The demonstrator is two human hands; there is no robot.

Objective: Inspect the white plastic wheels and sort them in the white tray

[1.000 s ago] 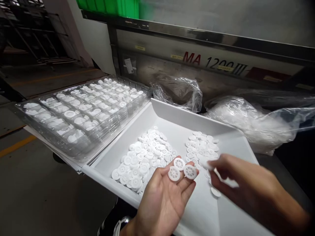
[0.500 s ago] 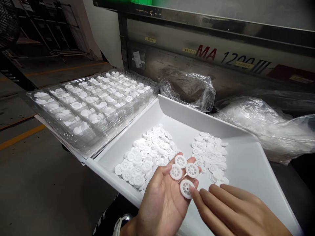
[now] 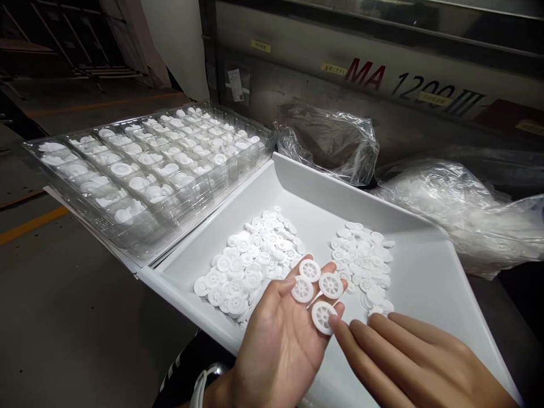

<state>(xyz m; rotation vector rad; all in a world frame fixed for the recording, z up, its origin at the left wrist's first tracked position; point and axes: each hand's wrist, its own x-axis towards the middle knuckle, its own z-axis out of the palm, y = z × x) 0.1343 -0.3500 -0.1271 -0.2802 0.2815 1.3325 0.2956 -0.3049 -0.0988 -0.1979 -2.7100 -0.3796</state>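
My left hand lies palm up over the near edge of a white tray. Several small white spoked wheels rest on its fingers. My right hand reaches in from the right, fingers straight, and its index fingertip touches the nearest wheel. Inside the tray sit two heaps of the same wheels: a larger left pile and a smaller right pile, both just beyond my hands.
A clear plastic blister tray with wheels in its pockets lies left of the white tray. Crumpled clear plastic bags sit behind it, against a grey machine panel. Bare concrete floor lies below left.
My right hand came from the right pile with a wheel and set it on my left hand's fingers, where its fingertip now rests. The view shifted slightly.
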